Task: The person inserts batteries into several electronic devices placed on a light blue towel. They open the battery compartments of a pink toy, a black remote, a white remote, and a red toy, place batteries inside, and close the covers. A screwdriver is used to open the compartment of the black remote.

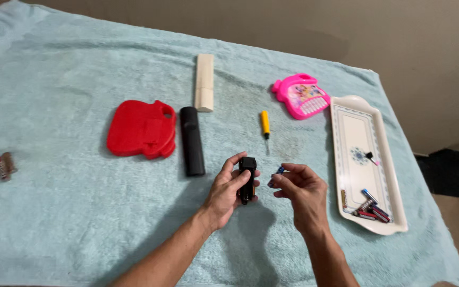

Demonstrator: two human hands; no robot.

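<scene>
gripping a small black device (247, 179) above the fuzzy pale-blue towel (54, 212), the left hand (229, 194) curls its fingers round it; the right hand (301, 191) pinches a small blue battery (278, 171) just beside. right, a glossy white tray (386, 175) nears the table edge. beyond: black remote (192, 141), yellow screwdriver (265, 123), red plastic toy (142, 130).

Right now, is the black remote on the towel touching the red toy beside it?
Apart. The head view shows a strip of towel between the black remote and the red toy.

Small black device (247, 180) in left hand (228, 192), probably battery (278, 171) in right hand (299, 187).
</scene>
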